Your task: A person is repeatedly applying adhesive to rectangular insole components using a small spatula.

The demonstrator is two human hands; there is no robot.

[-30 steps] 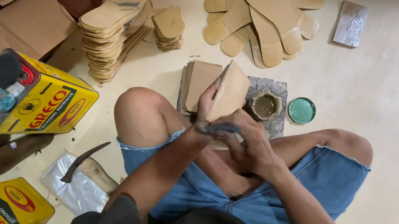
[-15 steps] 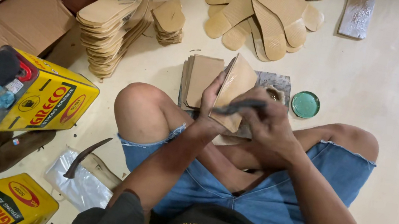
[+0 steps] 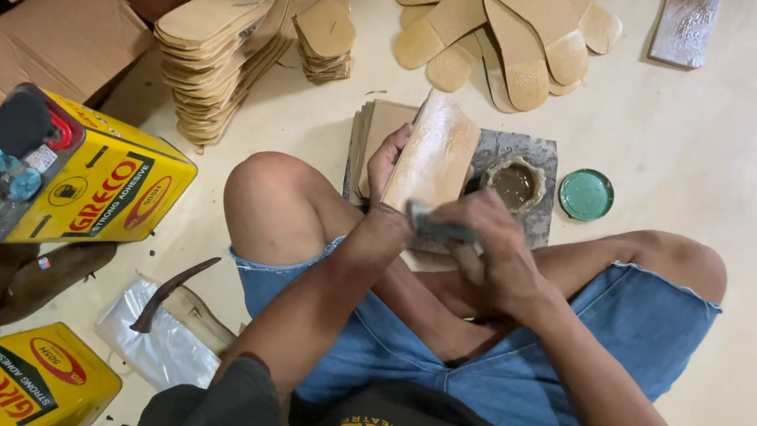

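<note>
Left hand: the left hand [image 3: 385, 169] gripped the edge of a tan sole piece [image 3: 437, 151] and held it tilted up over the lap.
Right hand: the right hand [image 3: 490, 246] was closed around a small brush [image 3: 433, 220], which touched the low end of the sole piece.
Glue pot: a little glue pot [image 3: 516, 184] stood open on a grey slab [image 3: 539, 223], just beside the sole piece.
Lid: a round green lid [image 3: 587, 194] lay on the floor next to the slab.
Soles: a tall stack of soles [image 3: 219, 36] stood to the left, and more soles [image 3: 510, 21] were spread out farther away.
Cans: two yellow cans [image 3: 90, 182] lay well apart from the hands, on the left.
</note>
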